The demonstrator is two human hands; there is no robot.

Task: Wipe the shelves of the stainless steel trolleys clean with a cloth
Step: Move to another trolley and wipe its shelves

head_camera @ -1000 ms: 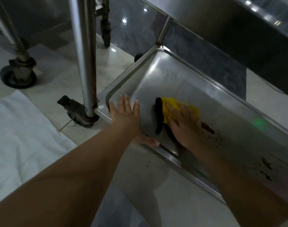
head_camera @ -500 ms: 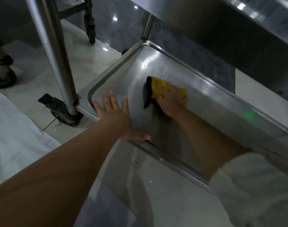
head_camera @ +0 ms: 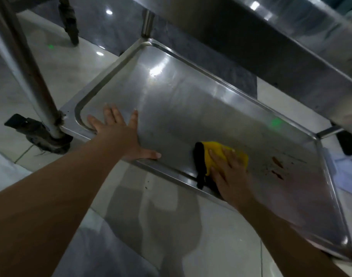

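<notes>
The trolley's bottom steel shelf [head_camera: 171, 96] fills the middle of the view, a shallow tray with a raised rim. A yellow cloth with a black edge [head_camera: 215, 154] lies on it near the front rim. My right hand [head_camera: 229, 174] presses flat on the cloth with straight fingers. My left hand [head_camera: 119, 134] rests flat on the shelf at its front left corner, fingers spread, thumb along the rim. Brown dirt marks [head_camera: 277, 166] stain the steel just right of the cloth.
A trolley leg [head_camera: 29, 72] with a braked castor wheel [head_camera: 43, 136] stands at the left. The upper shelf [head_camera: 291, 43] overhangs at the top right. Another castor [head_camera: 70, 23] stands on the tiled floor behind. White fabric [head_camera: 3, 168] lies at far left.
My right hand has slid the cloth from the shelf's far left part back toward the front rim and to the right. My left hand stayed planted at the corner.
</notes>
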